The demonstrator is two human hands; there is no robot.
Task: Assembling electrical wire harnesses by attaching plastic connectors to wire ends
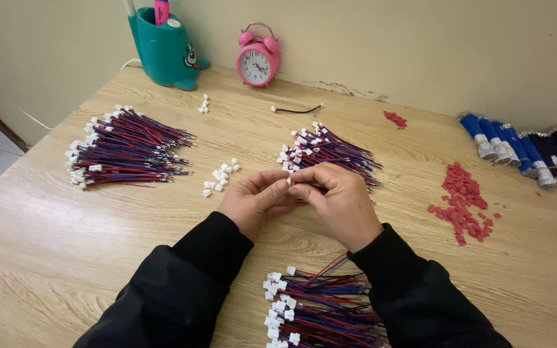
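White connector (pixel 289 181) pinched between left hand (pixel 257 201), right hand (pixel 340 201) fingertips.

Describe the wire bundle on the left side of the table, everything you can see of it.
The left wire bundle is a loose heap of thin red and blue wires lying flat on the wooden table. Small white plastic connectors cap the ends facing the left edge; the bare ends point right, slightly fanned. Nothing touches it: both hands work apart from it, and a few loose white connectors lie to its right.
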